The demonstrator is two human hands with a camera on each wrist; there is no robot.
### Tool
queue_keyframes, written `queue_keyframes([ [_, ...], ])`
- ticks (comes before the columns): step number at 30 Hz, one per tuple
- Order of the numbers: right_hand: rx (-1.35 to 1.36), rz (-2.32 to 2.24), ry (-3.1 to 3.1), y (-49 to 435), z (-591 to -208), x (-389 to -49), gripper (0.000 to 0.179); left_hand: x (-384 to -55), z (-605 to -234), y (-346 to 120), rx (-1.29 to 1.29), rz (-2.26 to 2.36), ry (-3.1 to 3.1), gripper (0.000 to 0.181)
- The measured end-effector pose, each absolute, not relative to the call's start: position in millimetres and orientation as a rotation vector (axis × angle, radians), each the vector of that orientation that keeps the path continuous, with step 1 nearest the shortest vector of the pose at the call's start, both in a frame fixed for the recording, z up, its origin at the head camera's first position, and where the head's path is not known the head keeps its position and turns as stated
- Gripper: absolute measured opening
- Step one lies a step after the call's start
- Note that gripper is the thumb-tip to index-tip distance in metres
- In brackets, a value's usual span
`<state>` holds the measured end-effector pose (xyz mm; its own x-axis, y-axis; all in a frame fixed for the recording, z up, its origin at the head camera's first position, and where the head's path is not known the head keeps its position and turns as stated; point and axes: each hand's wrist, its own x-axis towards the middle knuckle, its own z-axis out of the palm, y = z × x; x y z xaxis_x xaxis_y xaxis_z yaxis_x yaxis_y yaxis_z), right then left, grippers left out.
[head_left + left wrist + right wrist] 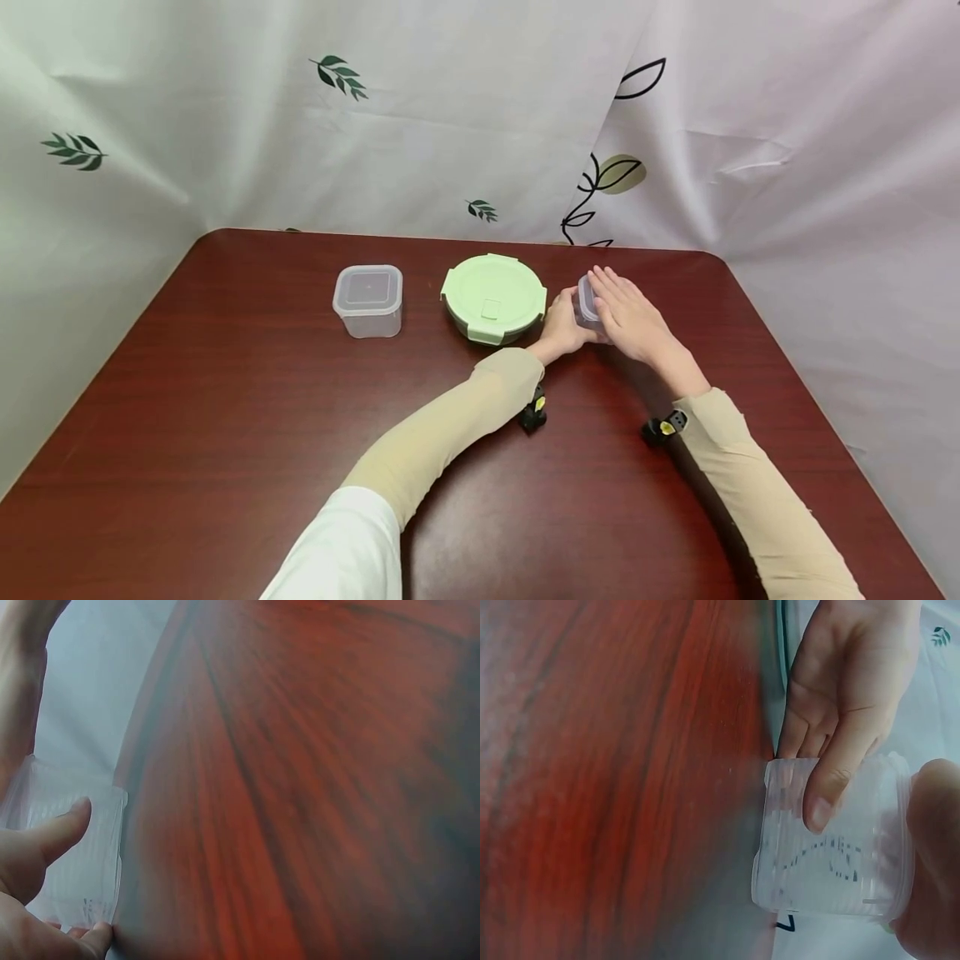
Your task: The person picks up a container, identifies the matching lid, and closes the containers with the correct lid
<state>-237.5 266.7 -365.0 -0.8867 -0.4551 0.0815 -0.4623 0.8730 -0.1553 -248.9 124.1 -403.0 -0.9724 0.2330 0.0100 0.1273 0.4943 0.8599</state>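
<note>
On the right of the table, my left hand grips a small clear plastic food container around its side. Its thumb lies across the near wall, and in the right wrist view printed marks show on that wall. The container has a translucent lid, partly hidden under my right hand. The right hand's straight fingers press flat on this lid. Just left of the left hand stands a round container with a pale green clip lid.
Farther left, another clear lidded container stands on the dark red wooden table. A pale leaf-patterned curtain hangs behind the table's back edge and along its sides.
</note>
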Motion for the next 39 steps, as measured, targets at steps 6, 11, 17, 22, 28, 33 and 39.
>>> queue_keyframes([
  [6, 0.736, 0.268, -2.98, 263.4, -364.7, -237.0, 0.053, -249.5, -405.0, 122.9, 0.316, 1.509, 2.623, 0.096],
  [11, 0.731, 0.268, -2.958, 260.6, -365.8, -238.7, 0.052, -248.5, -404.4, 121.9, 0.345, 1.451, 2.672, 0.097],
  [17, 0.729, 0.253, -2.951, 258.0, -366.6, -240.3, 0.054, -242.2, -400.4, 121.0, 0.386, 1.422, 2.717, 0.096],
  [22, 0.736, 0.214, -2.989, 260.0, -363.5, -239.7, 0.06, -236.1, -396.0, 118.3, 0.419, 1.384, 2.68, 0.092],
  [28, 0.75, 0.199, -2.974, 262.3, -362.1, -239.6, 0.059, -228.4, -387.2, 111.5, 0.48, 1.292, 2.627, 0.087],
  [33, 0.756, 0.231, -2.949, 262.5, -364.0, -239.3, 0.058, -214.5, -380.1, 103.1, 0.519, 1.212, 2.571, 0.086],
  [39, 0.758, 0.221, -2.959, 262.3, -363.8, -239.6, 0.058, -195.3, -368.7, 89.0, 0.613, 1.113, 2.515, 0.083],
])
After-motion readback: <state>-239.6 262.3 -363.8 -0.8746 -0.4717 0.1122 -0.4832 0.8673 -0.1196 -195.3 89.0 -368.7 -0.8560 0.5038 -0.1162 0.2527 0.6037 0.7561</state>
